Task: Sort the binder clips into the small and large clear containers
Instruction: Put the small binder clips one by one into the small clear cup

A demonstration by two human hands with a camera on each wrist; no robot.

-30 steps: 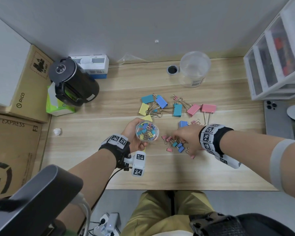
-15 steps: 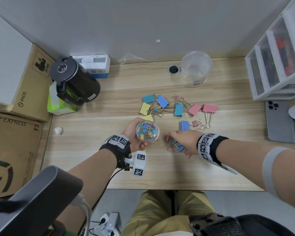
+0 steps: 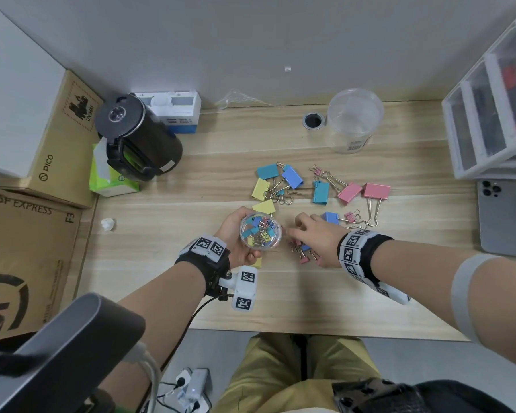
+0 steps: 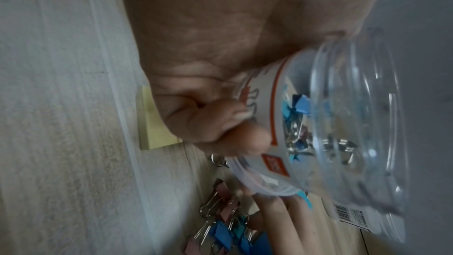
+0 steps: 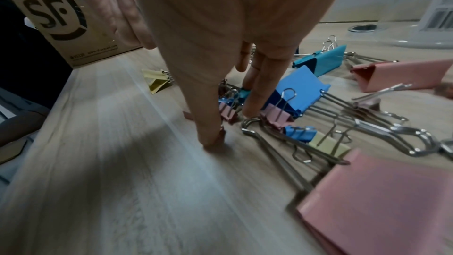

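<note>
— From my remote seat I see a light wood-grain desk (image 3: 167, 263). What lies on it?

— At the back, a large clear plastic tub (image 3: 353, 120) stands beside a round cable hole (image 3: 312, 120). Mid-desk, big blue, yellow and pink binder clips (image 3: 320, 192) are scattered; nearer me, a cluster of small pink and blue clips (image 3: 303, 253).

— And the edges?

— On the left I make out a black cylindrical kettle (image 3: 137, 138), a green tissue pack (image 3: 108, 177) and a crumpled white paper scrap (image 3: 107, 224); on the right, a grey phone (image 3: 502, 217).
</note>
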